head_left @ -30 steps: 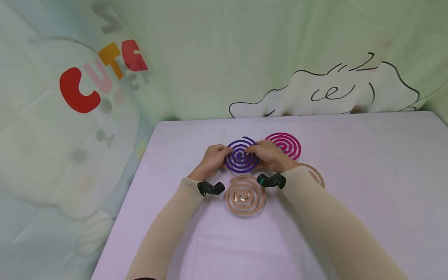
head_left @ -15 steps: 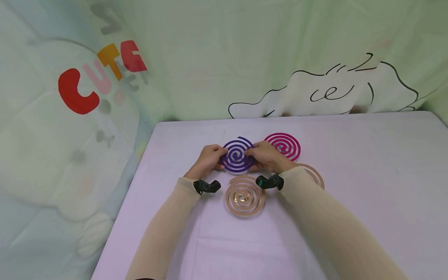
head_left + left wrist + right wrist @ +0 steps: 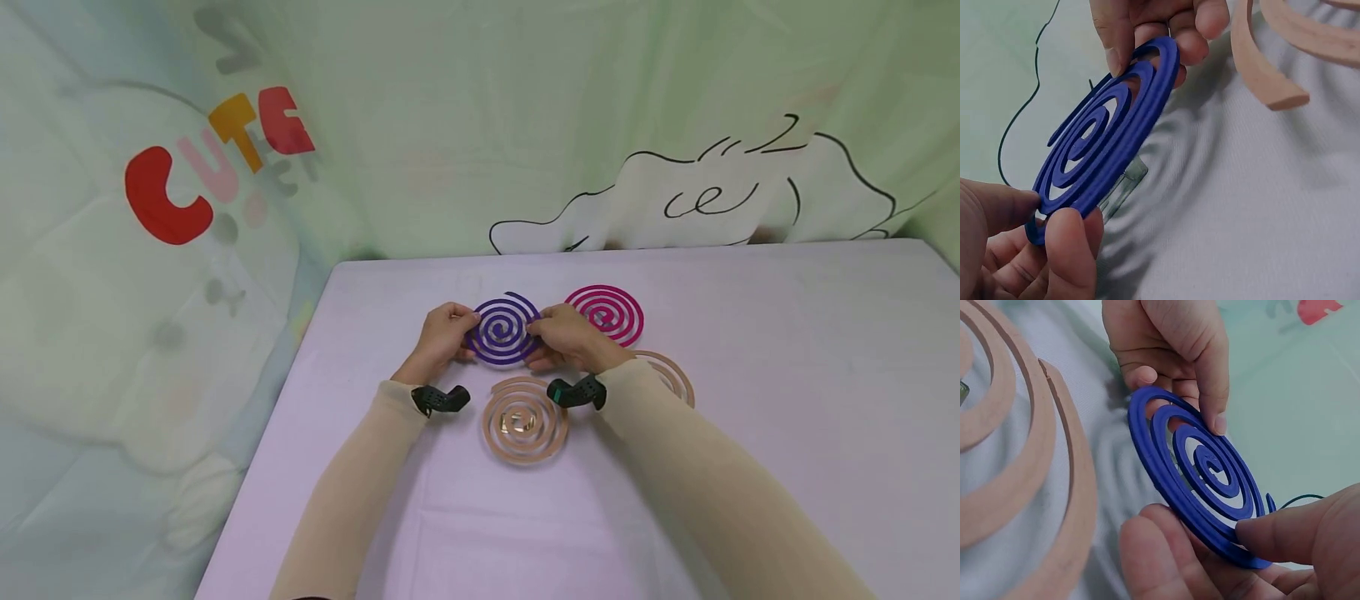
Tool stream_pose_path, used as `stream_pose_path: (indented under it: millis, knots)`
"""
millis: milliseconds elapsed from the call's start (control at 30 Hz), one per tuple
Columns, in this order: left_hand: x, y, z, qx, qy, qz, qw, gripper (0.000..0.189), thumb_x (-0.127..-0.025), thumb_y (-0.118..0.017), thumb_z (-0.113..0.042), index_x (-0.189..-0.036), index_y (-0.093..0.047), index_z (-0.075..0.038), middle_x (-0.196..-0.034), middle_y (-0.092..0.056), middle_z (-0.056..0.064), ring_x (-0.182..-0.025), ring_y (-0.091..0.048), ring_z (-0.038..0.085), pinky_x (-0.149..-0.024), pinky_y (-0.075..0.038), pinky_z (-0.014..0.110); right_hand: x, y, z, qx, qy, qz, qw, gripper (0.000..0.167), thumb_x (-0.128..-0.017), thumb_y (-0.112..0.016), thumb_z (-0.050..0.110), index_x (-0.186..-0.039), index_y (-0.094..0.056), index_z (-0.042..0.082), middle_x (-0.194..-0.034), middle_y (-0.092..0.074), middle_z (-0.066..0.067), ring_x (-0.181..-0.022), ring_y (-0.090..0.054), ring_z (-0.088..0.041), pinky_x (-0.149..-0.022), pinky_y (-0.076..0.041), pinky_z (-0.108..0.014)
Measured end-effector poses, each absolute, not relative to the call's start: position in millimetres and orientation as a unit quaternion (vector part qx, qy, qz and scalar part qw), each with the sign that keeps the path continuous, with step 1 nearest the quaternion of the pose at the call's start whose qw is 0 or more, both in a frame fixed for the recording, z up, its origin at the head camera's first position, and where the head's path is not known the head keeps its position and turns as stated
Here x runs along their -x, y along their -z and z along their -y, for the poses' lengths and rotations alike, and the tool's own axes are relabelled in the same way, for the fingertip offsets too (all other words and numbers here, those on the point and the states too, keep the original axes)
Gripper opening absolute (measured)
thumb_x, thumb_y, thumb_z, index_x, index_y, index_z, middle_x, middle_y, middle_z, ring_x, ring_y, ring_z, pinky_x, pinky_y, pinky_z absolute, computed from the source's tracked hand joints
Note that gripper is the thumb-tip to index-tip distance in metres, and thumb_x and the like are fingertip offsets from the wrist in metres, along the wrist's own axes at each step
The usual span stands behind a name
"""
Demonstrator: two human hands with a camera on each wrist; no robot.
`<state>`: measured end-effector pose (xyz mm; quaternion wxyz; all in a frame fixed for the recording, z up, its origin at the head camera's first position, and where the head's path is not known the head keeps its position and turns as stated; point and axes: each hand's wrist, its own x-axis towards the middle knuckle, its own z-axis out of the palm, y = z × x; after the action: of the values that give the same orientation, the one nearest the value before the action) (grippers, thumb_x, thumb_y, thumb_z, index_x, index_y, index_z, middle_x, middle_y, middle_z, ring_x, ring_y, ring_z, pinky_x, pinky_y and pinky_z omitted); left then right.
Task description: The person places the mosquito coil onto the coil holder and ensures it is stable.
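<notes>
Both hands hold a blue-purple mosquito coil (image 3: 500, 331) just above the table, towards its far side. My left hand (image 3: 442, 340) pinches its left rim between thumb and fingers. At the right rim, my right hand (image 3: 576, 337) has its thumb on top and fingers beneath. The left wrist view shows the coil (image 3: 1077, 149) tilted, with its shadow and a small folded metal stand (image 3: 1124, 190) under it. Nearer to the body, a tan coil (image 3: 564, 421) sits raised on the table, a shiny stand showing through its middle.
A magenta coil (image 3: 604, 318) lies behind the right hand. Another tan coil (image 3: 681, 379) is partly hidden by the right sleeve (image 3: 697, 450). The white-covered table (image 3: 810, 375) meets a printed green cloth backdrop (image 3: 450, 125) at its far edge.
The blue-purple coil and the left hand have shifted a little to the left. The right hand has moved only slightly and keeps its grip. The other coils stay put.
</notes>
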<state>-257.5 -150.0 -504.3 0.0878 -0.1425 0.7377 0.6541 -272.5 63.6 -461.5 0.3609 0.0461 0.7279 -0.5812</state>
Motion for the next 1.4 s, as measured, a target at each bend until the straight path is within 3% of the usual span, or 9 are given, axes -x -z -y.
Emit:
stream_pose_path:
  millis: [133,367,633,1400]
  knots:
    - [258,505,152,0.136,-0.662,-0.733,0.078,0.019,-0.102,-0.064,-0.010,-0.119,-0.061,-0.002,-0.085,-0.063,0.004,-0.056,-0.057,0.010,-0.044,-0.051,0.020,273,462,-62,-0.048,0.585,-0.725,0.360,0.038,-0.109,-0.046,0.008,-0.144,-0.041,-0.006,-0.111,-0.059,-0.020,-0.072,-0.068,-0.018,-0.071,-0.063,-0.032]
    - [259,509,155,0.129,-0.670,-0.728,0.061,0.016,-0.101,-0.066,-0.008,-0.115,-0.065,-0.001,-0.081,-0.061,0.003,-0.054,-0.058,0.010,-0.045,-0.051,0.020,274,465,-63,-0.049,0.596,-0.723,0.347,0.050,-0.107,-0.051,0.003,-0.153,-0.033,-0.003,-0.110,-0.061,-0.020,-0.068,-0.068,-0.018,-0.068,-0.064,-0.033]
    - [258,508,156,0.133,-0.669,-0.729,0.058,0.015,-0.101,-0.066,-0.008,-0.114,-0.065,0.000,-0.082,-0.062,0.003,-0.055,-0.059,0.009,-0.045,-0.051,0.019,274,466,-63,-0.050,0.589,-0.734,0.334,0.052,-0.106,-0.053,0.003,-0.154,-0.034,-0.001,-0.108,-0.063,-0.019,-0.066,-0.068,-0.016,-0.067,-0.063,-0.033]
    - [256,509,161,0.139,-0.679,-0.716,0.081,0.019,-0.100,-0.069,-0.010,-0.116,-0.066,-0.001,-0.083,-0.066,0.003,-0.056,-0.060,0.010,-0.047,-0.053,0.021,273,460,-65,-0.048,0.564,-0.754,0.333,0.052,-0.106,-0.057,0.010,-0.153,-0.036,0.001,-0.119,-0.065,-0.023,-0.075,-0.068,-0.019,-0.070,-0.063,-0.031]
